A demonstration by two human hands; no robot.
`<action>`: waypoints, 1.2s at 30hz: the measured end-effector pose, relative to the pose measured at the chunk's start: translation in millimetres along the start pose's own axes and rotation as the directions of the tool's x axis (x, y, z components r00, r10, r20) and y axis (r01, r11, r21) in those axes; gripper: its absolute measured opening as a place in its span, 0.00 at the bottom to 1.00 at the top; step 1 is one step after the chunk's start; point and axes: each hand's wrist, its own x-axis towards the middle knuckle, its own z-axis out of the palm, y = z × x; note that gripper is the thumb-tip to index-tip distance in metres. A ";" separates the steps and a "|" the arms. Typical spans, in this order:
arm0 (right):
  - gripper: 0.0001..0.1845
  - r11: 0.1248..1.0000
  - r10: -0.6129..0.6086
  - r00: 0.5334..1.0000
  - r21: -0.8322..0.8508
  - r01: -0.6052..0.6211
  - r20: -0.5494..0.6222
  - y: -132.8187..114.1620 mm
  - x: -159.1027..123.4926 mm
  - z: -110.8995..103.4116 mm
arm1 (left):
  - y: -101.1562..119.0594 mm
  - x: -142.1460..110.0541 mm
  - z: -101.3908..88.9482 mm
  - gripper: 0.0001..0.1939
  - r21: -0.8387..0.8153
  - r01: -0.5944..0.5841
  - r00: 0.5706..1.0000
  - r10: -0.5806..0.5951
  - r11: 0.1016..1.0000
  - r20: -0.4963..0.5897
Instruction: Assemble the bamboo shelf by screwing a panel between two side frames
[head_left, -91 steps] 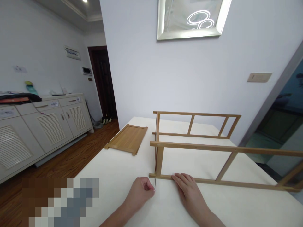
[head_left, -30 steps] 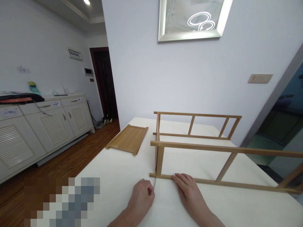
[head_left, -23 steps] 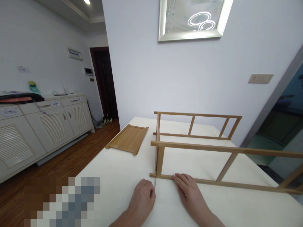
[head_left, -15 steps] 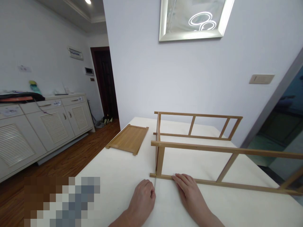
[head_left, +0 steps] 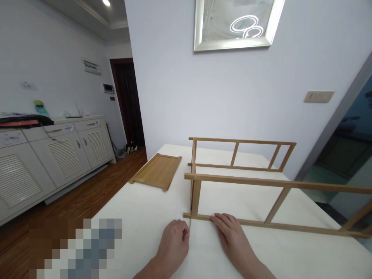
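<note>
A wooden rack frame (head_left: 241,180) lies on its side on the white table (head_left: 139,217), with two ladder-like sides joined by a panel at the left end. My left hand (head_left: 173,242) is closed in front of that end's lower corner. From its fingers a thin metal rod (head_left: 190,222) seems to reach the rail; its kind is too small to make out. My right hand (head_left: 232,236) grips the near lower rail, fingertips over its top edge and thumb hidden. Left of the frame, a slatted wooden panel (head_left: 158,171) lies flat, apart from both hands.
A wall with a framed picture (head_left: 232,46) and a switch plate (head_left: 319,97) rises behind the table. White cabinets (head_left: 66,151) stand at the left beyond the wooden floor (head_left: 116,176). A doorway (head_left: 334,166) opens at the right.
The camera view has shifted very slightly. Both hands stay at the same places on and beside the rack frame, which has not visibly moved.
</note>
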 end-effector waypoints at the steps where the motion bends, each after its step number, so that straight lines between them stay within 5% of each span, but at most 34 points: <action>1: 0.22 1.000 0.003 1.000 0.001 -0.003 0.001 -0.3 0.1 -0.3 | -1.6 0.7 -1.6 0.12 0.008 0.000 1.000 0.000 1.000 -0.004; 13: 0.21 1.000 -0.002 1.000 0.012 0.003 -0.007 0.7 0.5 1.9 | -1.6 1.2 2.4 0.14 -0.051 -0.115 0.990 0.119 0.992 0.072; 23: 0.21 1.000 0.001 1.000 0.012 -0.001 0.008 -0.8 0.2 0.0 | 8.3 -6.6 9.8 0.17 0.220 -0.232 0.972 0.216 0.947 0.097; 30: 0.21 1.000 0.003 1.000 0.005 -0.003 0.005 0.0 -0.3 1.0 | 1.8 -3.6 4.4 0.17 0.014 -0.182 0.983 0.182 0.983 0.034; 36: 0.23 1.000 0.005 1.000 0.006 -0.005 -0.009 -1.7 1.1 -1.1 | -6.7 -1.7 10.9 0.16 0.015 -0.218 0.976 0.218 0.976 0.012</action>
